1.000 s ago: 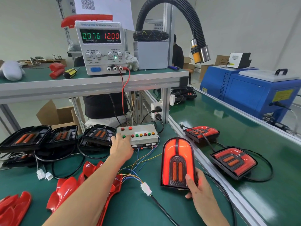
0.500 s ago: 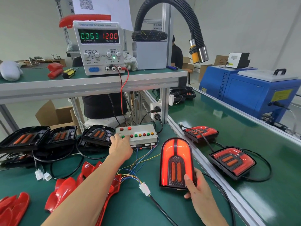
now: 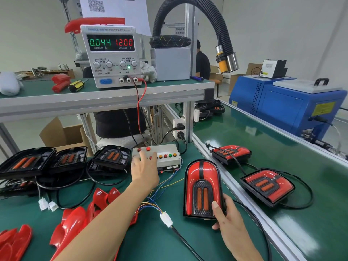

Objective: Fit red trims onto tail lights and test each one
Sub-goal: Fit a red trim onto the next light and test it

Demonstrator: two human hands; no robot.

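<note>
A tail light with its red trim fitted (image 3: 202,187) stands tilted up on the green bench, its red band unlit. My right hand (image 3: 227,221) holds its lower right corner, thumb across the face. My left hand (image 3: 144,168) reaches onto the white button box (image 3: 165,157), fingers on the buttons at its left end. A white connector (image 3: 166,219) links the box's coloured wires to the light's black cable. Loose red trims (image 3: 75,223) lie under my left forearm. Three untrimmed black tail lights (image 3: 66,160) sit at the left.
The DC power supply (image 3: 111,53) on the shelf reads 0.044 A and 12.00 V. Two trimmed tail lights (image 3: 267,185) lie on the conveyor at the right, beside a blue machine (image 3: 288,104). A black extraction hose (image 3: 212,19) hangs overhead. Another person sits behind the shelf.
The tail light's red band was glowing and is now dark. The current reading fell from 0.076 to 0.044. My left hand's fingers shifted slightly right along the buttons.
</note>
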